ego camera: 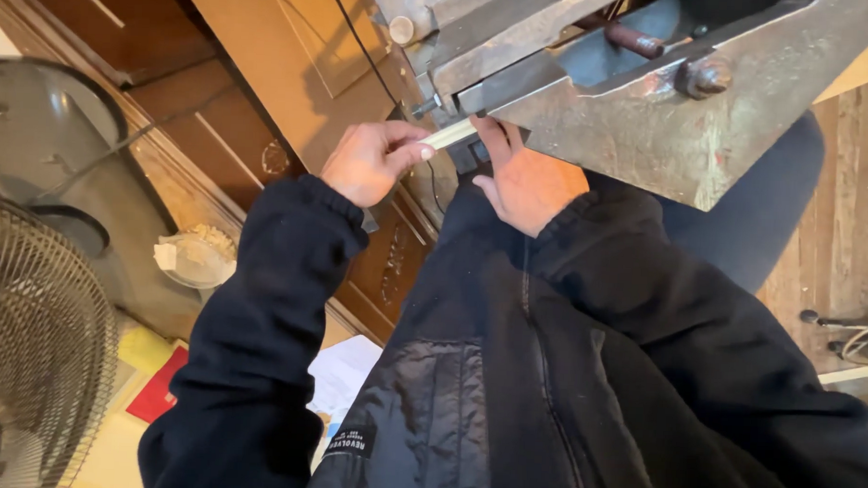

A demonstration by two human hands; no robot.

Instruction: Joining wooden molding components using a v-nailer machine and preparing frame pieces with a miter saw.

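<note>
Item: pale, flat strip (449, 134), upper centre; I am pinching it with left hand (368, 161) fingers, right hand (525, 180) fingers pressing it against the rough grey steel machine (650, 117).

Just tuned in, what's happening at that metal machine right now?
A person in a dark jacket holds a thin pale strip with both hands against the edge of a grey metal machine. The left hand pinches its outer end; the right hand presses it at the machine. A fan stands nearby.

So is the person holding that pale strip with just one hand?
No, both hands are on it: the left hand pinches the pale strip at its near end and the right hand presses it by the metal machine.
</note>
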